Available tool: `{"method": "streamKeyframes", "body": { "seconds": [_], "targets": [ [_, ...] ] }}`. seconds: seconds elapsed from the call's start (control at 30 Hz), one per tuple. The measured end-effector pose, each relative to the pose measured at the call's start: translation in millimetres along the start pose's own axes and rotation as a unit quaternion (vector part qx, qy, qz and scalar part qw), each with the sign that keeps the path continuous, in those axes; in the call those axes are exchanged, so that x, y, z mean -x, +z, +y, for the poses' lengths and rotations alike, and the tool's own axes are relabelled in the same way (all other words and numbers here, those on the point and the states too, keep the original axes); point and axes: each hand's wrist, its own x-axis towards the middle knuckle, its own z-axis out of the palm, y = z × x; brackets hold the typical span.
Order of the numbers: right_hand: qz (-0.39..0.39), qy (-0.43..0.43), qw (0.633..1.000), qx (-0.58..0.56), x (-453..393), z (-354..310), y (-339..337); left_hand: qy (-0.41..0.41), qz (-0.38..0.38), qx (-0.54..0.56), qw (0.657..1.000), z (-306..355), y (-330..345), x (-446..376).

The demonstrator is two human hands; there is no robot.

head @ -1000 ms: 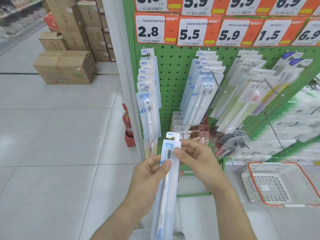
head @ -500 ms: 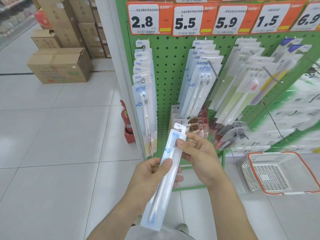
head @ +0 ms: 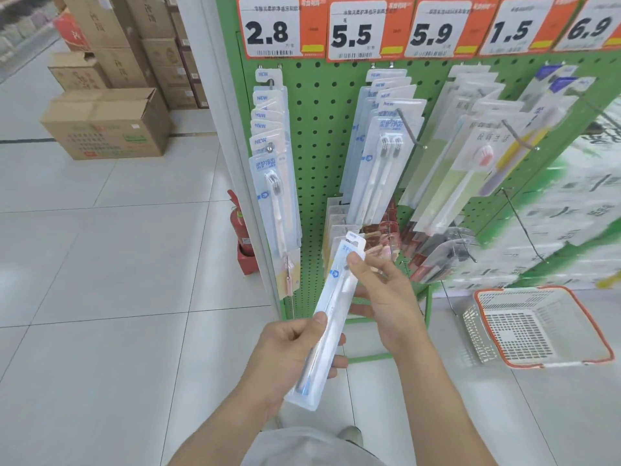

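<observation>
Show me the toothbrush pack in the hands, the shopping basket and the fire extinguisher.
toothbrush pack (head: 334, 297), head view, middle of the clear pack
shopping basket (head: 524, 331), head view, bare mesh floor
fire extinguisher (head: 239, 227), head view, red body

Two hands (head: 289, 351), one held pack (head: 332, 297), five price tags (head: 272, 28) far, one basket (head: 537, 327) right, one extinguisher (head: 239, 227) left

— Room on the left?
— Plenty: bare tiled floor (head: 100, 297), with cardboard boxes (head: 107, 126) well apart at the far end.
— Straight ahead?
— Blocked by green pegboard (head: 322, 146), crowded with hanging packs (head: 379, 163) on jutting hooks (head: 410, 129); only a narrow bare strip between columns.
— Close in?
— Long toothbrush pack (head: 331, 297) slanting across the middle.
— Low down?
— Red fire extinguisher (head: 239, 227) beside the white post (head: 218, 95), left; open-topped basket (head: 554, 311) on the floor, right.
</observation>
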Motion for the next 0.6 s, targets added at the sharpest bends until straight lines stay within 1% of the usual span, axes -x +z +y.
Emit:
{"method": "streamKeyframes", "body": {
  "seconds": [0.03,0.1,0.17,0.23,0.27,0.3,0.37,0.4,0.43,0.5,0.57,0.6],
  "targets": [
    [0.008,-0.002,0.999,0.033,1.7,0.3,1.9,0.028,0.021,-0.052,0.998,-2.6,-0.3,-1.0],
    [0.032,-0.031,0.997,0.063,4.7,1.1,4.7,0.08,0.039,-0.156,0.984,-5.5,-0.3,0.1],
    [0.05,-0.063,0.996,0.047,6.0,0.8,5.1,0.117,0.044,-0.24,0.963,-7.2,0.3,1.9],
    [0.034,-0.073,0.997,-0.015,7.8,-2.1,4.9,0.148,0.031,-0.27,0.951,-5.8,0.9,3.2],
    [0.015,-0.07,0.996,-0.061,9.7,-3.9,5.5,0.141,0.009,-0.253,0.957,-4.9,1.2,3.1],
    [-0.006,-0.066,0.993,-0.098,11.9,-5.6,6.6,0.113,-0.02,-0.22,0.969,-4.1,0.7,2.4],
    [-0.027,-0.053,0.987,-0.152,15.0,-6.5,8.5,0.027,-0.066,-0.12,0.99,-4.1,-0.2,-0.1],
    [-0.031,-0.046,0.981,-0.184,16.6,-6.9,10.0,0.0,-0.078,-0.092,0.993,-4.3,-0.9,-0.2],
    [-0.032,-0.04,0.975,-0.217,17.6,-7.9,11.8,-0.013,-0.09,-0.088,0.992,-4.9,-2.3,-0.1],
    [-0.028,-0.042,0.964,-0.26,19.1,-9.4,15.0,-0.014,-0.134,-0.103,0.985,-7.7,-3.9,0.6],
    [-0.021,-0.053,0.961,-0.27,18.7,-9.7,17.1,-0.003,-0.181,-0.104,0.978,-8.4,-3.8,2.9],
    [-0.018,-0.055,0.963,-0.265,17.8,-9.1,17.1,0.0,-0.19,-0.097,0.977,-7.8,-3.3,3.9]
  ]
}}
